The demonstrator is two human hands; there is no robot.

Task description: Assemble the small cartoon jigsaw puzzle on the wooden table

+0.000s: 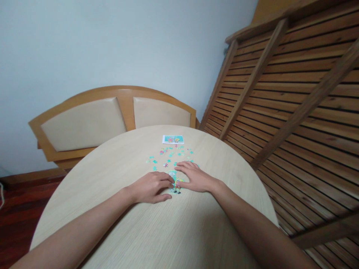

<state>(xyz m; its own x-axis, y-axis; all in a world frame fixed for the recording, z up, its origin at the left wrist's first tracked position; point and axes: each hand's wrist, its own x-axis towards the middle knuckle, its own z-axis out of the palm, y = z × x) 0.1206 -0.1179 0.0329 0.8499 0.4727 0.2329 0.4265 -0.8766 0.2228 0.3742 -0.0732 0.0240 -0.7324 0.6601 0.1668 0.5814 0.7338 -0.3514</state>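
Puzzle pieces joined into a small block [174, 183] lay near the middle of a round, pale wooden table [157, 231], pressed between a person's two hands. The left hand [151, 187] rested flat on the tabletop, fingers together, its fingertips touching the block's left edge. The right hand [195, 177] lay palm down with fingers slightly spread, covering the block's right side. Loose teal and pink pieces [171, 155] were scattered just beyond the hands. A printed picture card [173, 139] sat farther off, near the far edge. Behind the table stood a cushioned wooden bench [92, 119] against a pale wall, beside a slatted wooden frame [294, 93].
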